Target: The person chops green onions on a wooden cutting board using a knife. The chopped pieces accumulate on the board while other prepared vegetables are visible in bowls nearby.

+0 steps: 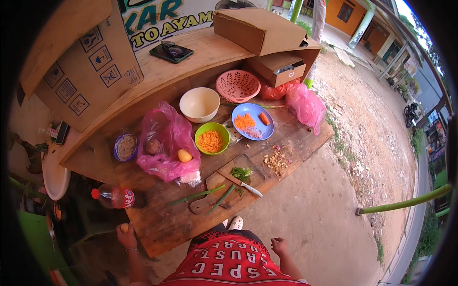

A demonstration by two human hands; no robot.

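Note:
My left hand [126, 237] is closed around a small yellowish potato [124, 228], just off the left end of the wooden table [161, 228]. On the other side of my body, my right hand [279, 246] hangs with curled fingers, and nothing shows in it. A wooden cutting board [214, 180] lies near the table's front edge. Chopped greens [240, 173], a kitchen knife [240, 183] and green onion stalks [220, 199] rest on or across it. Another peeled potato [185, 156] sits on a pink plastic bag [168, 125], beside a brownish round item [153, 146].
A green bowl [212, 138] holds carrot strips. Shredded carrot, a carrot piece and chopped shallot-like bits lie on a blue plate [265, 133]. Behind stand a cream bowl [199, 104] and pink basket [238, 85]. Peelings [277, 161] lie right; a red-capped plastic bottle [113, 196] stands left.

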